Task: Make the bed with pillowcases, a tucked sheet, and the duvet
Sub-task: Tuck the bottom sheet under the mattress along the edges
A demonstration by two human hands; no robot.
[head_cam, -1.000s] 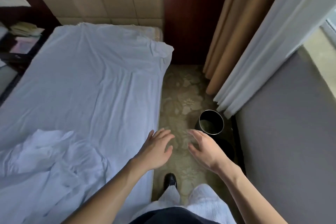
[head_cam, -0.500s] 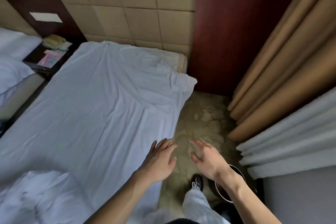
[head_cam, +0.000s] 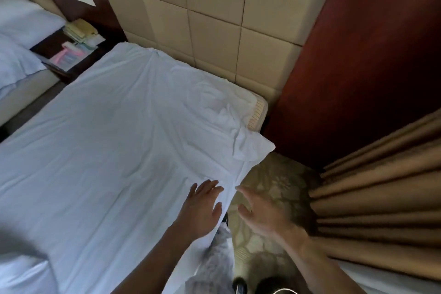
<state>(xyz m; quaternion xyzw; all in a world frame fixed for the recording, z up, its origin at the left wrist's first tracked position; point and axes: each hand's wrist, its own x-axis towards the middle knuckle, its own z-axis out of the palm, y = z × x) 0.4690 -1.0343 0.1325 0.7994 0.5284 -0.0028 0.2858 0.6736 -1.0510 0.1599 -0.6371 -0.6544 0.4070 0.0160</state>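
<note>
Pale blue sheet [head_cam: 114, 150] spread over the mattress, creased and bunched at the far right corner, where bare mattress edge [head_cam: 259, 114] shows. Left hand [head_cam: 202, 207] open, fingers spread, over the sheet's near edge, holding nothing. Right hand [head_cam: 260, 212] open, empty, above the patterned carpet [head_cam: 279, 181].

Sheet [head_cam: 114, 150] over the mattress [head_cam: 259, 112], nightstand [head_cam: 71, 55] left, curtain [head_cam: 381, 188] right.

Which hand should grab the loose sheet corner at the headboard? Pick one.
Right. The right hand is open over the floor beside the bed, on the side where the corner overhangs. The left hand lies over the sheet.
</note>
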